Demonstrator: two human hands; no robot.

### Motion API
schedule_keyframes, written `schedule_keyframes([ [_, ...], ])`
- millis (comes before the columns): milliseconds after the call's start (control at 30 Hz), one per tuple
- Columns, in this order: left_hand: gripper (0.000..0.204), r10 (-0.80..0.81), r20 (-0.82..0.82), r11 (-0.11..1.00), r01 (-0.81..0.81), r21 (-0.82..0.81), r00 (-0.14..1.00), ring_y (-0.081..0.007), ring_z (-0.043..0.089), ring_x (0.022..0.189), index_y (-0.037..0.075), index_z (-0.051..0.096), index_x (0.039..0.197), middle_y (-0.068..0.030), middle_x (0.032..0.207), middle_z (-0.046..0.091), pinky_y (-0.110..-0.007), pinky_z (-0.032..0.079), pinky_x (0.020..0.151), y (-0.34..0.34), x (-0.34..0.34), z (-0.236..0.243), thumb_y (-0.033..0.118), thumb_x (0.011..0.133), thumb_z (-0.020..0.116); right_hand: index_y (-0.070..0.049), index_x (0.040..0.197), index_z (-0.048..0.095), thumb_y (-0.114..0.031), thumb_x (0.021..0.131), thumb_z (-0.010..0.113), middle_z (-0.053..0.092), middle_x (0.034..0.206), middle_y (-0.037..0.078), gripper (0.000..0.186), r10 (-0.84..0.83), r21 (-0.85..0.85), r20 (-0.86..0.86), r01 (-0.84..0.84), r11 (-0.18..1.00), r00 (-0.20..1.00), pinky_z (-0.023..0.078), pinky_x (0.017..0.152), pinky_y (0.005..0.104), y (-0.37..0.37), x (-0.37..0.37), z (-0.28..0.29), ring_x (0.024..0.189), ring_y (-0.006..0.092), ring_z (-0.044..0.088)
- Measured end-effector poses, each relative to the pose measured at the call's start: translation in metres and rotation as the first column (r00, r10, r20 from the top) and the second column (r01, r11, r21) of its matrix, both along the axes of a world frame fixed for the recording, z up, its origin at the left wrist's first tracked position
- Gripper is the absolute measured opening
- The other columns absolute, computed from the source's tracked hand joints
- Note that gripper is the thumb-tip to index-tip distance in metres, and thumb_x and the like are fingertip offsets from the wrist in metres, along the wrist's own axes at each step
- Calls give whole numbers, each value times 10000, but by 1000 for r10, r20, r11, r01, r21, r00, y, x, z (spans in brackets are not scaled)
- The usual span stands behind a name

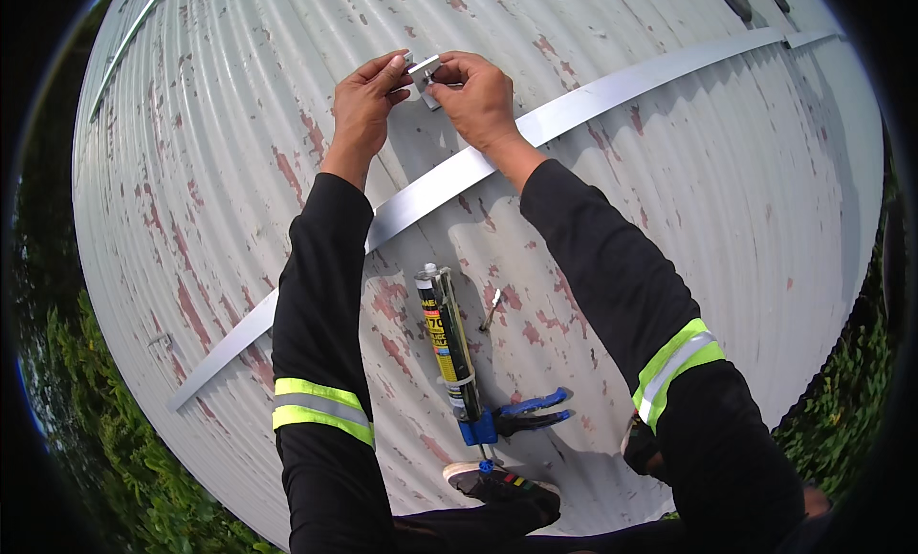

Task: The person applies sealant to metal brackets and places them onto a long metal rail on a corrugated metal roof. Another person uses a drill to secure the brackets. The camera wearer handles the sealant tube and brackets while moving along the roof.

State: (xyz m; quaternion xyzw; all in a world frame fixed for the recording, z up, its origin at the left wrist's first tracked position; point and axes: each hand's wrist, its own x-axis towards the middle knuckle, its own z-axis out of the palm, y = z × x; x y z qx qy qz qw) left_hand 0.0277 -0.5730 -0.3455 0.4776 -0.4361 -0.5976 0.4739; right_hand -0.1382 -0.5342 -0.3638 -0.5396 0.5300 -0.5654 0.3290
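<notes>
Both my hands are raised at the upper middle, around a small silver metal bracket [425,73] with a bolt through it. My left hand [365,109] is closed in a pinch on a small metal part at the bracket's left side, mostly hidden by the fingers. My right hand [476,105] grips the bracket between thumb and fingers. Beneath my wrists a long flat aluminium strip [421,203] crosses the weathered corrugated roof diagonally. Between my forearms a caulking gun [521,415] with blue handle and black-yellow cartridge lies on the roof, beside a small metal tool [492,310].
The pale roof [210,200] has peeling paint. Another metal strip [129,47] lies at upper left; dark shapes [736,0] show at upper right. My shoe [497,487] is just below the caulking gun. Green foliage [822,411] lies beyond the roof edges.
</notes>
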Motion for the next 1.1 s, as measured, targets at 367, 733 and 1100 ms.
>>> schedule_keyframes([
  [367, 250, -189, -192, 955, 225, 191, 963, -147, 654, 948, -32, 693, 1222, -76, 1103, 721, -269, 520, 785, -16, 5, 2, 79, 999, 672, 18, 846, 745, -68, 769, 782, 746, 1029, 132, 121, -90, -34, -38, 88, 996, 995, 588, 717, 345, 6, 4, 3, 785, 258, 731],
  [733, 248, -331, 9, 921, 321, 222, 944, -174, 649, 1055, -13, 664, 1232, -85, 1127, 704, -298, 521, 903, -35, 15, 9, 118, 1030, 608, -3, 854, 756, -94, 803, 778, 737, 945, 108, 107, -223, -166, -154, 197, 966, 963, 596, 733, 341, 2, 7, -17, 760, 241, 728],
  [1100, 237, -180, 21, 951, 169, 260, 983, -224, 647, 1028, -74, 630, 1215, -153, 1145, 674, -345, 559, 909, -33, 10, 3, 53, 1015, 616, -46, 849, 760, -107, 758, 718, 693, 807, 169, 118, -226, -231, -133, 192, 954, 965, 576, 796, 437, 3, 14, -15, 810, 360, 693],
])
